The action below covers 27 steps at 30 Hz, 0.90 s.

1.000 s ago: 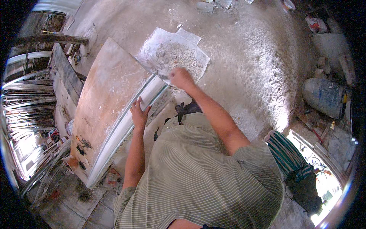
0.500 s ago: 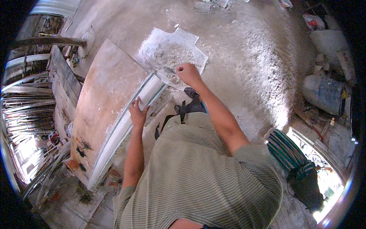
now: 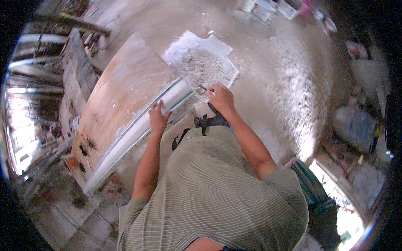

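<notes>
A long white moulding, apparently plaster with dark lines along its edges, lies slantwise on a wide brown board. My left hand rests on the moulding near its far end, fingers spread. Just past that end, my right hand is closed around a small tool with a thin dark blade. The blade points left; its handle is mostly hidden in my fingers. Beyond it, a pale sheet on the floor bears a heap of crumbly grey-white material.
Long strips and planks are stacked at the left. White powder and crumbs cover the floor to the right. A bluish-grey drum lies at the far right. Green striped cloth hangs at the lower right. Pale blocks stand far ahead.
The view has shifted, and the moulding and sheet sit slightly differently in it. My right hand has turned, and the thin blade now shows. My left hand stays on the moulding.
</notes>
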Available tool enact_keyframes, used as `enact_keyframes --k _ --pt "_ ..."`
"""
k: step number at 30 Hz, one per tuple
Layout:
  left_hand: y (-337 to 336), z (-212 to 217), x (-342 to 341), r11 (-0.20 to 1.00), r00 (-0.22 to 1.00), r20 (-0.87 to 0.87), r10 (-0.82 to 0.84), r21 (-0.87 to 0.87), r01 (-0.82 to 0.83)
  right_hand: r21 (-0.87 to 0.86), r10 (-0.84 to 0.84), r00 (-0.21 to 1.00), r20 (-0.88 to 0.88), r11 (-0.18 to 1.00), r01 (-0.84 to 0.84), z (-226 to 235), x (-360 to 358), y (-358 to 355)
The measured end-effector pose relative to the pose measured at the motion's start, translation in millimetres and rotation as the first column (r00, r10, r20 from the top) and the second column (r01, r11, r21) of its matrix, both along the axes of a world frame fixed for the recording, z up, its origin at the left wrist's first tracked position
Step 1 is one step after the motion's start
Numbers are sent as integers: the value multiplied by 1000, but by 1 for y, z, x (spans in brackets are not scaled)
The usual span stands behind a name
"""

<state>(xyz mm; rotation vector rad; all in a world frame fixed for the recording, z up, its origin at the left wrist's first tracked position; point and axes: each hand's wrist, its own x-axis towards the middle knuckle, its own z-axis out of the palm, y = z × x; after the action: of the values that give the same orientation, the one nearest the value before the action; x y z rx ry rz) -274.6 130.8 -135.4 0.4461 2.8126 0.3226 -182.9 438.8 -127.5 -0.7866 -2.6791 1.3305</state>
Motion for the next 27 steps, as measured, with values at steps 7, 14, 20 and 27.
enact_keyframes --k 7,14,20,27 --pt "-15 -11 23 943 985 -138 105 330 -55 186 228 972 53 954 -234 20 -24 11" --pt "-74 -20 96 841 883 -145 447 405 -359 380 792 597 -126 594 -709 21 -97 18" --pt "-102 -24 176 479 600 168 782 454 -751 483 951 282 -129 309 -819 -1 -153 35" --pt "-91 -3 184 425 578 198 792 500 -755 473 985 0 -170 81 -877 -15 -190 -52"
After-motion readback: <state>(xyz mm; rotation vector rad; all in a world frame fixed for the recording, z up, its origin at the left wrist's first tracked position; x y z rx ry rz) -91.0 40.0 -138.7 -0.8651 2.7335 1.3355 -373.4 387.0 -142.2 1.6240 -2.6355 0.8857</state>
